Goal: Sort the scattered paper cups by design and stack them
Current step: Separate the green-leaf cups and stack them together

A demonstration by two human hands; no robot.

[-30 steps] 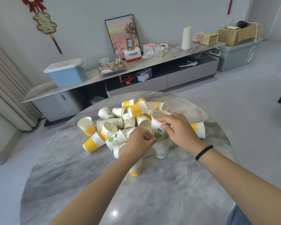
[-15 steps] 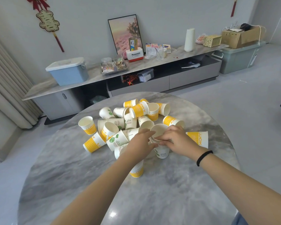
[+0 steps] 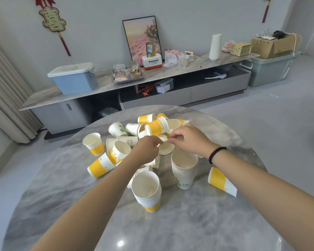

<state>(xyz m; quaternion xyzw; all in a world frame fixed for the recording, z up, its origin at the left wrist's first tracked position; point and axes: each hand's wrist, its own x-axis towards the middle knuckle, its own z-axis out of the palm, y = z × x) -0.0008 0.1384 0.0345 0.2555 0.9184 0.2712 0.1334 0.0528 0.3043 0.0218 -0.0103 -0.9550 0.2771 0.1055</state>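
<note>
Cups, paper, two designs, part-sorted on a round marble counter (image 3: 216,223).

Left hand (image 3: 146,149) and right hand (image 3: 188,138) are met over the loose pile (image 3: 134,134), fingers pinched around a tilted white cup (image 3: 166,149); whether it is actually gripped cannot be told. Its print should be checked before it is nested square. Yellow-banded stack (image 3: 149,192) and green-leaf stack (image 3: 184,171) stand upright nearby, only cups inside.
</note>
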